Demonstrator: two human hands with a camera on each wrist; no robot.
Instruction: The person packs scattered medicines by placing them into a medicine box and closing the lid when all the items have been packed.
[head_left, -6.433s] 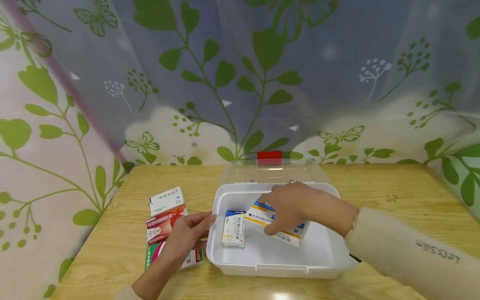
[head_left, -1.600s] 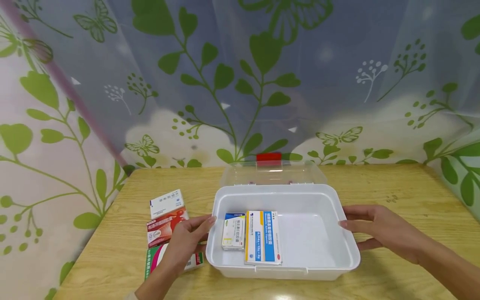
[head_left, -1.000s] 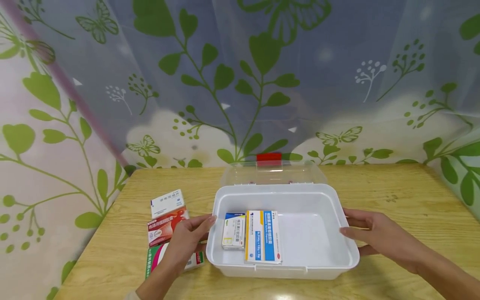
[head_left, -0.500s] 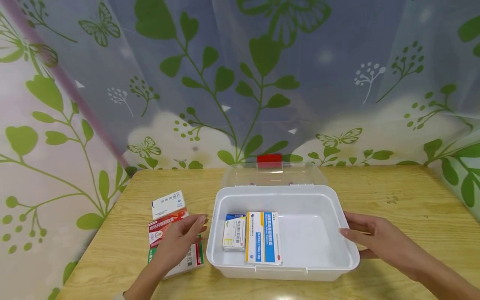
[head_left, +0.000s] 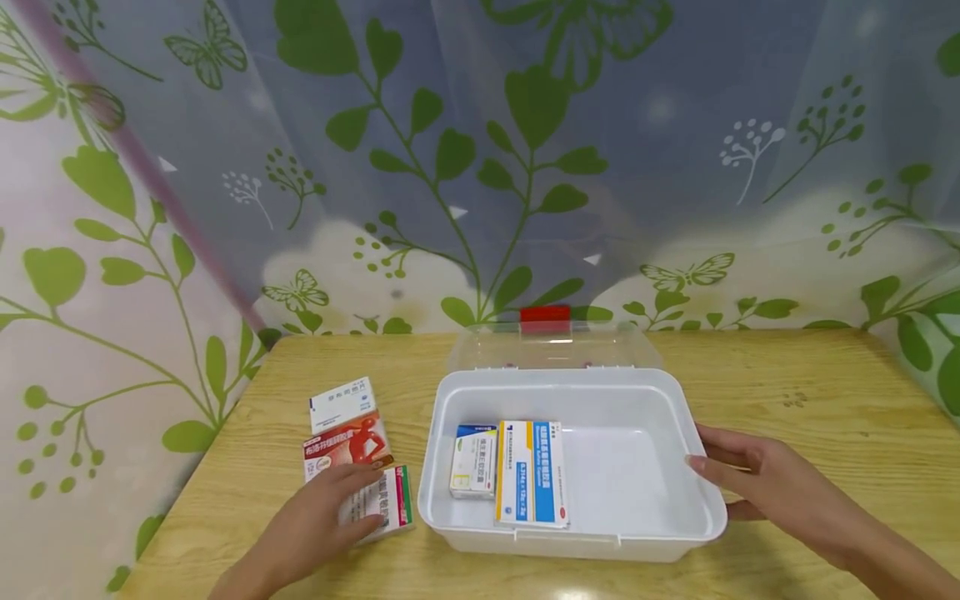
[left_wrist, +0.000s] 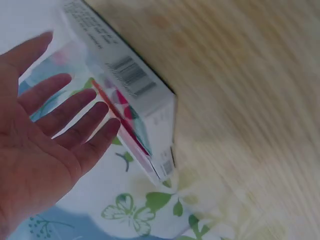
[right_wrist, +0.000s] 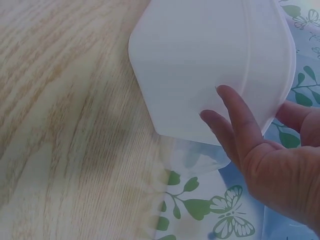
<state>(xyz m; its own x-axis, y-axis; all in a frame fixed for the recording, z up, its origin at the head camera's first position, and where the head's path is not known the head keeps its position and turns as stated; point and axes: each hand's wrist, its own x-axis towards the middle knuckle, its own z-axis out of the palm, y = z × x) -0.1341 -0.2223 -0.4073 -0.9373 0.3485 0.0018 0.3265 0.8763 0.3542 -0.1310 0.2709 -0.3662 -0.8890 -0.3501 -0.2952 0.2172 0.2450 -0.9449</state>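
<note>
My left hand (head_left: 307,517) hovers over a green-and-white medicine box (head_left: 396,500) left of the white storage box (head_left: 622,467). In the left wrist view the hand (left_wrist: 55,135) has spread fingers, with the medicine box's barcode side (left_wrist: 130,75) beyond them. My right hand (head_left: 772,475) pinches the storage box's right wall, thumb over the rim. In the right wrist view two fingers press the outer wall (right_wrist: 195,65). Inside the storage box, a small white vitamin E box (head_left: 472,467) lies beside a larger blue, yellow and white medicine box (head_left: 532,475).
A red medicine box (head_left: 348,442) and a white one (head_left: 341,404) lie behind the green-and-white box on the wooden table (head_left: 810,392). The storage box's clear lid (head_left: 551,348), with a red latch (head_left: 545,315), is tipped back. A leaf-patterned curtain (head_left: 420,250) hangs behind.
The blue-yellow medicine box went from the right hand into the storage box. My right hand then took the box's right wall. My left hand let go of the left rim and moved over the green-and-white box.
</note>
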